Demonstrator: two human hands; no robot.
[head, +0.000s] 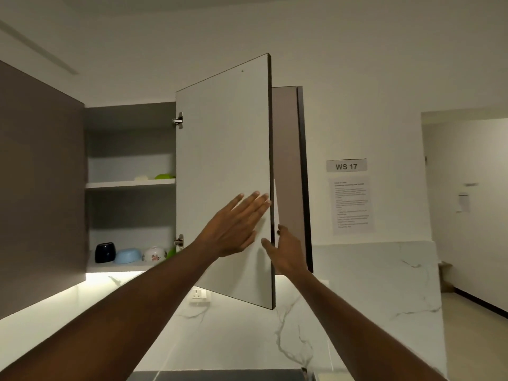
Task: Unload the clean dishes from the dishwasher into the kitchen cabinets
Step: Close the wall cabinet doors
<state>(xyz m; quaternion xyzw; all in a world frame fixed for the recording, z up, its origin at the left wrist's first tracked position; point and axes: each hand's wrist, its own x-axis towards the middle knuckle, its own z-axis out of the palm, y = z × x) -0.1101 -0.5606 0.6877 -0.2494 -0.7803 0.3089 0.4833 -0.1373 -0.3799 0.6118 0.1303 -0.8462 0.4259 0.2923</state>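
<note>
The upper cabinet stands open. Its white-faced door swings out toward me. My left hand lies flat on the door's inner face, fingers straight, near the free edge. My right hand holds that free edge low down, with the thumb on the white face and the fingers round the far side. On the bottom shelf sit a black cup, an upturned blue bowl and a flowered white bowl. The upper shelf holds a green bowl and a pale dish.
A second cabinet door, brown, stands ajar just behind the first. A dark closed cabinet front is at left. A wall socket sits on the marble backsplash below. Paper notices hang on the wall; a doorway opens at right.
</note>
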